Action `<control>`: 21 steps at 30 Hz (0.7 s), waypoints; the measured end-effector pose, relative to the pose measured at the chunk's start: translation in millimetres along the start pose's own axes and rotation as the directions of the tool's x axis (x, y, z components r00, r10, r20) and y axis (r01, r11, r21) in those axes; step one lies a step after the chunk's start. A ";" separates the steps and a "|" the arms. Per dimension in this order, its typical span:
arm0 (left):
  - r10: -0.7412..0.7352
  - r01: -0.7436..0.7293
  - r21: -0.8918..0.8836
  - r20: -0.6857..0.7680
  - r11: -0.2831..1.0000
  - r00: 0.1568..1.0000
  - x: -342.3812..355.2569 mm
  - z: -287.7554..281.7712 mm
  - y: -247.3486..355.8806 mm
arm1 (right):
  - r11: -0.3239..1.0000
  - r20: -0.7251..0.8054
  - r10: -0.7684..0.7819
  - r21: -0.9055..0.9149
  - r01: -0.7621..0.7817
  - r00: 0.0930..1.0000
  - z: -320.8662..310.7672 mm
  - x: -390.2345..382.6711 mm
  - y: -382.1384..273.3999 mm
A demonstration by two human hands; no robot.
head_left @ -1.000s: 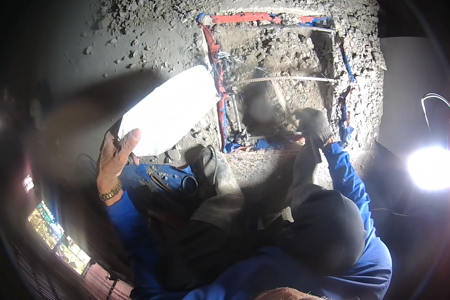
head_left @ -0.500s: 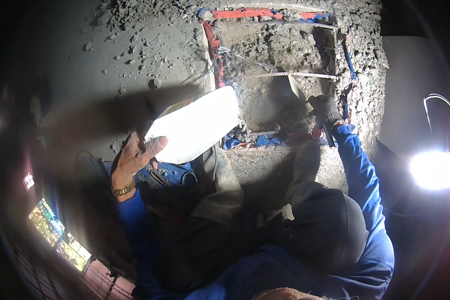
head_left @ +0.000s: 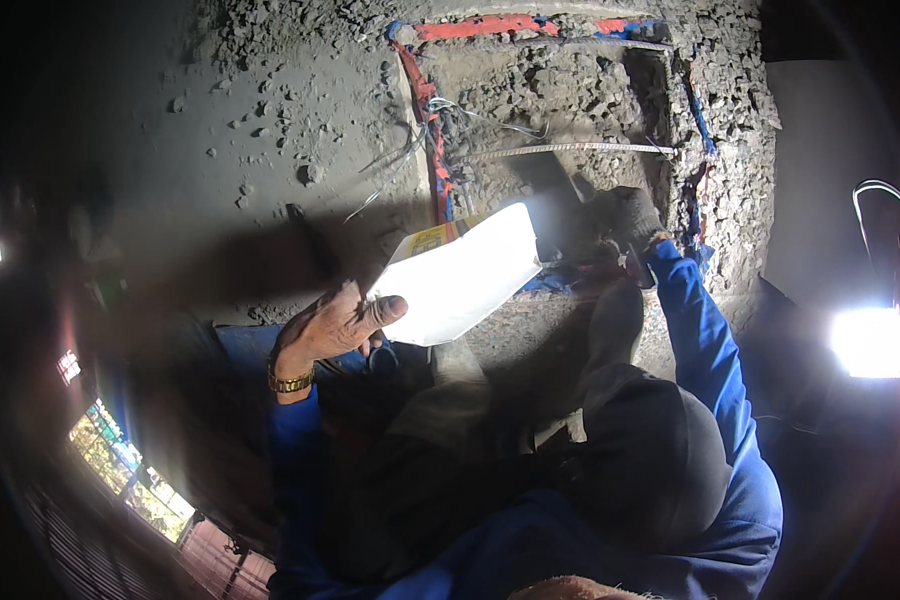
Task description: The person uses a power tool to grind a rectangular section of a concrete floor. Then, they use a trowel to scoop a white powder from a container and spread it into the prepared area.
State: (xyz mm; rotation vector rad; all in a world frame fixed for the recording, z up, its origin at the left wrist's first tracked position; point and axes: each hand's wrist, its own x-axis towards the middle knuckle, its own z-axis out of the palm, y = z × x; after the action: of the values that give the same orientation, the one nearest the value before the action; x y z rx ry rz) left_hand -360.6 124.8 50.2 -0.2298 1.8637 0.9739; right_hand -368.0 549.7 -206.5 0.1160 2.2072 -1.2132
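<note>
My bare left hand (head_left: 342, 325), with a gold watch at the wrist, grips a white plastic container (head_left: 460, 280) by its left end, thumb on top. The container looks cut open, has a yellow label on its far side and glares in the light. My right hand (head_left: 630, 218), in a dark knitted glove, is closed round the handle of a trowel, whose blade (head_left: 578, 186) shows only partly. Both hands are over the near part of a rough recess (head_left: 570, 90) in grey mortar. The container's right end hides the recess's near left corner.
Red and blue strips (head_left: 490, 27) edge the recess. A ribbed steel bar (head_left: 570, 148) crosses it, and thin wires (head_left: 485, 118) stick out at its left. A bright work lamp (head_left: 870, 342) shines at the right. My knee (head_left: 660, 450) is close below.
My left hand has brought the container to the right, nearer the trowel, and tilted it so its yellow label shows more. The right hand has shifted slightly left.
</note>
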 end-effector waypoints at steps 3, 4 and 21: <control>-0.005 0.004 0.303 0.002 0.953 1.000 11.5 3.6 -26.4 | 0.995 -0.130 0.102 0.028 -0.099 0.986 -12.9 -10.7 11.3; 0.106 -0.071 0.336 -0.089 0.939 0.990 4.9 7.7 -46.1 | 0.959 -0.103 0.200 0.223 -0.174 0.974 -2.9 -8.6 -5.1; -0.030 0.057 0.480 -0.064 0.876 0.997 14.1 19.6 -7.9 | 0.866 -0.040 0.468 0.222 -0.449 0.883 -28.9 7.8 -50.2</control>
State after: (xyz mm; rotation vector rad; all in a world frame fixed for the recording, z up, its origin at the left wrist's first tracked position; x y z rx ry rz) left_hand -350.1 137.0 30.5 0.0049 2.0772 0.4473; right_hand -405.5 542.1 -162.4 0.7560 1.9606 -1.1697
